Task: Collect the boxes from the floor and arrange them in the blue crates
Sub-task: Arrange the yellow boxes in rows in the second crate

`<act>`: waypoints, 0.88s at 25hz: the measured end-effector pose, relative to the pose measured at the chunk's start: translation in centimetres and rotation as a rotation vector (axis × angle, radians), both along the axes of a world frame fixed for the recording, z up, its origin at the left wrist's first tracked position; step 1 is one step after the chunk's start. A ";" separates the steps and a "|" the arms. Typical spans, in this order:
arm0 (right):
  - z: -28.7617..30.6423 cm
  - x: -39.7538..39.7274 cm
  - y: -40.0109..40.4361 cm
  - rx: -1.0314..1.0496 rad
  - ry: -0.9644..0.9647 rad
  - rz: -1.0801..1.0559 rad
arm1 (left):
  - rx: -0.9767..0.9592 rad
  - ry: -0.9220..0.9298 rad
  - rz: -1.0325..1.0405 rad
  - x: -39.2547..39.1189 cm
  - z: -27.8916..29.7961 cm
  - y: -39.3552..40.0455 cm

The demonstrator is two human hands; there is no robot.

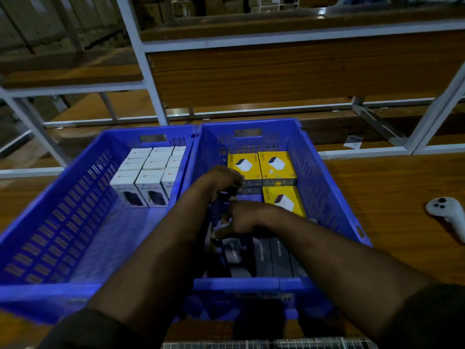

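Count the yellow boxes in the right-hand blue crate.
3 in view. Two yellow boxes sit side by side at the right crate's far end; a third lies nearer, by the right wall, partly behind the right hand. The arms may hide more.

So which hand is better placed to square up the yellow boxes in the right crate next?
Probably the left hand. It already sits against the nearest yellow box at the far end of the right crate. The right hand is lower, over the dark boxes, and what it holds is unclear.
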State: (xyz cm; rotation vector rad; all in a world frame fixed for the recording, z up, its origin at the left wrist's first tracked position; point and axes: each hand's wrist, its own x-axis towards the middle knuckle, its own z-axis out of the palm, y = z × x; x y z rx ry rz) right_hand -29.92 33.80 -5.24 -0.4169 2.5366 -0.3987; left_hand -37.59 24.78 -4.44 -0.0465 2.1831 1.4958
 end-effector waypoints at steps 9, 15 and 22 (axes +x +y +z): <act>-0.5 -2.7 2.2 -0.383 -0.017 -0.475 | 0.020 -0.006 0.050 -0.5 0.2 -0.3; -0.1 -4.0 6.3 -0.715 -0.110 -0.894 | -0.020 -0.017 0.054 -1.2 -0.2 -0.5; 0.0 -5.7 8.1 -1.087 -0.127 -1.155 | 0.078 -0.147 -0.076 -1.5 -0.2 -0.6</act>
